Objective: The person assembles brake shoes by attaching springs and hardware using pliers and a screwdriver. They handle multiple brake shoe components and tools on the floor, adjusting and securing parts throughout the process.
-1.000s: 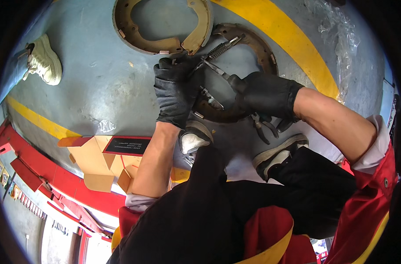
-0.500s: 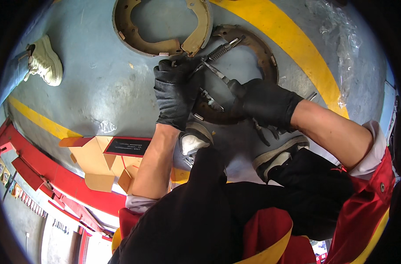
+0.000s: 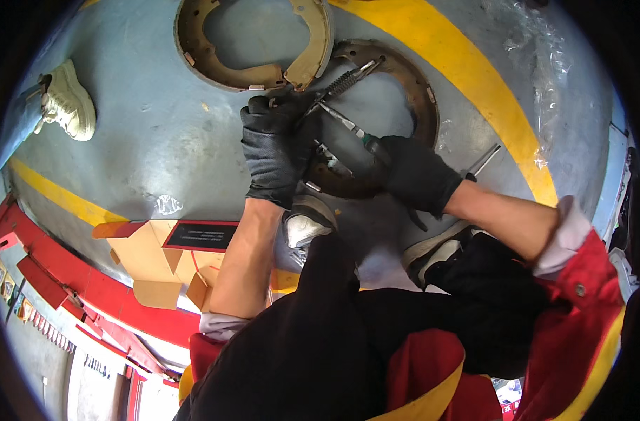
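Observation:
My left hand (image 3: 274, 144), in a black glove, is closed round the near end of a dark metal rod with a coil spring (image 3: 342, 84). That rod slants up and right over a worn brown brake shoe (image 3: 426, 105) on the floor. My right hand (image 3: 418, 172), also gloved, grips a screwdriver (image 3: 348, 124) with a silver shaft. Its tip meets the rod close to my left fingers; most of its handle is hidden in my palm. Small metal parts (image 3: 332, 158) show between my hands, above the lower part of the worn shoe arc.
Two lighter brake shoes (image 3: 253, 76) form a ring at the top. Another metal-shafted tool (image 3: 485, 160) and a dark curved handle (image 3: 417, 219) lie right. An opened cardboard box (image 3: 148, 252) stands left by a red frame (image 3: 88, 277). Another person's shoe (image 3: 70, 102) is upper left.
My right hand and forearm have shifted slightly left and down, uncovering more of the tool lying on the floor at right. The left hand keeps its grip on the rod.

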{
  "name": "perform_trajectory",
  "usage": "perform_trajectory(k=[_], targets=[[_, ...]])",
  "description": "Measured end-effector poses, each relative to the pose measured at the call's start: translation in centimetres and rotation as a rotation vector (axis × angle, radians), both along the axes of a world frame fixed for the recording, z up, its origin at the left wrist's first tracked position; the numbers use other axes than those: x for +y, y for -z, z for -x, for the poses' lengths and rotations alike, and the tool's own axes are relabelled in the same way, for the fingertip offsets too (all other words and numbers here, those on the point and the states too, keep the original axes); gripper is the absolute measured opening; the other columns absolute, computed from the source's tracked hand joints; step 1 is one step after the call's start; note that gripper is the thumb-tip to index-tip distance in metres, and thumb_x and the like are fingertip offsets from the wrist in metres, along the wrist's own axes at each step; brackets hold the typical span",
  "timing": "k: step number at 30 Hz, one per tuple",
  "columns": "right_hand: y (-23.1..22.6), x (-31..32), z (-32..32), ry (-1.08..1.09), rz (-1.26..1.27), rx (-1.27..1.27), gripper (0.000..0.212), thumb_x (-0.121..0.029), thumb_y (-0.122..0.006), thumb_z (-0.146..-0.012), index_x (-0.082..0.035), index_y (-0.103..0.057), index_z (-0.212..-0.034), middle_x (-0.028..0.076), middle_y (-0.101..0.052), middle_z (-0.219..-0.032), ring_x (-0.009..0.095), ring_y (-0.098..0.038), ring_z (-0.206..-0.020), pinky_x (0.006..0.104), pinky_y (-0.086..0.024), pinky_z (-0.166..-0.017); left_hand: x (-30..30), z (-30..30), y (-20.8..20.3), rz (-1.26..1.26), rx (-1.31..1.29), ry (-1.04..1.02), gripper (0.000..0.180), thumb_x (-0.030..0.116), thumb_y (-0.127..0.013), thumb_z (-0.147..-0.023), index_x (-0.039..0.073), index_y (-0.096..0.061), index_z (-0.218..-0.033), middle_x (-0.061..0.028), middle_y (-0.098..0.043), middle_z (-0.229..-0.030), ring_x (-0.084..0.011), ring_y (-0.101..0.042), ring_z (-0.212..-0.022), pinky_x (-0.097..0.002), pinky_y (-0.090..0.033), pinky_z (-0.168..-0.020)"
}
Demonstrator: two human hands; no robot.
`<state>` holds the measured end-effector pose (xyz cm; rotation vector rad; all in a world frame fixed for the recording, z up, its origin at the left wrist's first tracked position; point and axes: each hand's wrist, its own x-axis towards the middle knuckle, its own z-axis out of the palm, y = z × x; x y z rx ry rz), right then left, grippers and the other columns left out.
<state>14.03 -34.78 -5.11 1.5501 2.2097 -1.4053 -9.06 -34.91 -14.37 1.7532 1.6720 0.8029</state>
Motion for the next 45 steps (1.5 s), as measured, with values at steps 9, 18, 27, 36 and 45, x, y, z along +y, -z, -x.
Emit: perform_trajectory(k=[9, 18, 27, 36, 45], targets=[[-0.3, 2.0, -0.3, -0.168, 0.249, -0.05, 0.034, -0.024, -0.05, -0.105, 0.004, -0.061, -0.119, 0.026, -0.07, -0.09, 0.041, -0.071, -0.088, 0.0506, -0.054, -0.079, 0.0, 0.4, -0.1, 0.015, -0.026, -0.008, 0.035, 0.023, -0.082, -0.082, 0.015, -0.082, -0.116, -0.0168, -0.072, -0.106, -0.0359, -0.065, -0.098, -0.0459, -0.053, -0.089], [-1.5, 3.7, 1.5, -0.081, 0.42, -0.139, 0.063, -0.042, -0.035, -0.114, 0.002, -0.072, -0.088, 0.023, -0.07, -0.08, 0.039, -0.071, -0.083, 0.0458, -0.054, -0.086, 0.1, 0.3, -0.2, 0.039, -0.014, 0.002, 0.035, 0.022, -0.083, -0.081, 0.014, -0.082, -0.115, -0.0164, -0.072, -0.107, -0.0359, -0.063, -0.102, -0.0457, -0.052, -0.092], [0.0, 1.8, 0.5, -0.102, 0.17, -0.068, 0.041, -0.037, -0.056, -0.101, -0.002, -0.074, -0.089, 0.021, -0.073, -0.083, 0.035, -0.073, -0.083, 0.0433, -0.055, -0.082, -0.1, 0.3, -0.6, 0.022, 0.014, -0.028, 0.033, 0.022, -0.083, -0.083, 0.012, -0.082, -0.114, -0.0173, -0.072, -0.107, -0.0353, -0.065, -0.1, -0.045, -0.053, -0.09], [-0.5, 3.5, 0.6, -0.329, 0.201, -0.088, 0.026, -0.025, -0.061, -0.097, -0.002, -0.072, -0.097, 0.021, -0.073, -0.091, 0.038, -0.073, -0.093, 0.0433, -0.056, -0.084, -0.1, 0.1, -0.4, -0.014, 0.028, -0.036, 0.032, 0.02, -0.083, -0.08, 0.013, -0.083, -0.111, -0.0161, -0.074, -0.103, -0.0347, -0.065, -0.099, -0.0446, -0.053, -0.089], [0.4, 1.8, 0.4, -0.307, -0.012, -0.096, 0.03, -0.027, -0.063, -0.099, 0.002, -0.069, -0.104, 0.026, -0.071, -0.094, 0.042, -0.071, -0.092, 0.0478, -0.055, -0.081, -0.2, 0.3, 0.0, 0.026, 0.005, -0.038, 0.03, 0.022, -0.083, -0.081, 0.012, -0.083, -0.109, -0.015, -0.075, -0.103, -0.0348, -0.066, -0.098, -0.0455, -0.053, -0.089]])
